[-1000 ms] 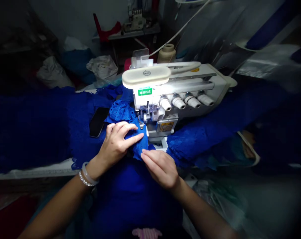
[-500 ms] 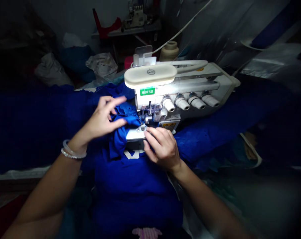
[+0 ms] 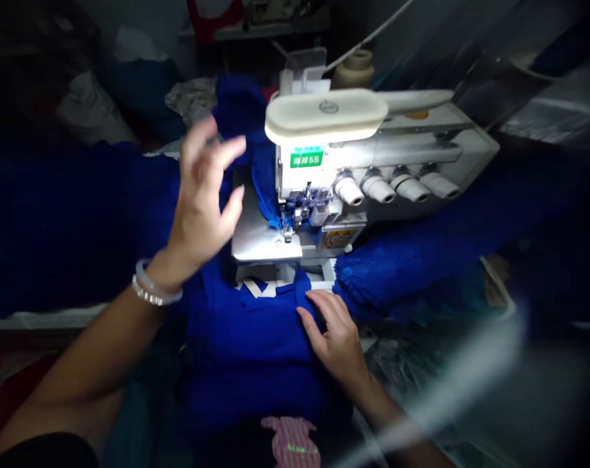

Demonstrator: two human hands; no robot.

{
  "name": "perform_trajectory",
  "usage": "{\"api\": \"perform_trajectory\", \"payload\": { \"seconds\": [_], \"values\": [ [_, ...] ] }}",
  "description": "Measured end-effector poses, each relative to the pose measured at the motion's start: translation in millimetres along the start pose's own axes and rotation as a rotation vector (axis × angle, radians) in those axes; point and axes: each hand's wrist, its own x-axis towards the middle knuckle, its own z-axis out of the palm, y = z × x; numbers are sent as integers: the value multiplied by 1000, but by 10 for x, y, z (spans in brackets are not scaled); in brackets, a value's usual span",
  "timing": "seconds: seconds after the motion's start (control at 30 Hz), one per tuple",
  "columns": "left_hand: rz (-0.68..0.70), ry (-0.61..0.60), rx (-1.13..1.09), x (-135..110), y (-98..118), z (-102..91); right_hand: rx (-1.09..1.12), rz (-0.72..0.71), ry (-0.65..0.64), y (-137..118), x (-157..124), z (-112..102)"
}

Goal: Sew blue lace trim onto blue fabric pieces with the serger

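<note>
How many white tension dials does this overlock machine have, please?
4, in a row on the overlock machine: first dial, second dial, third dial, fourth dial, left to right.

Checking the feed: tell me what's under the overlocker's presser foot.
Blue fabric runs in under the presser foot; the needle plate beneath them is covered and cannot be seen.

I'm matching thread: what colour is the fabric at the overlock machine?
The fabric is royal blue; the head view shows it best.
</note>
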Motion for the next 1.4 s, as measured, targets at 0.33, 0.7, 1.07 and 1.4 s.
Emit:
{"api": "perform_trajectory", "payload": {
  "seconds": [0.33,0.7,1.07,1.4],
  "values": [
    [-339,-799,-104,-974,1217,220,53,138,60,-56,-119,-6],
    [-731,-174,-901,-752,1318,-93,846,482,-509,-484,-86,-508],
    [-545,-134,-838,-729,1126,-121,1264,742,-369,-621,284,-124],
    [-854,-106,-1213,-578,1032,-18,1142,560,-355,-540,448,-184]
  ]
}}
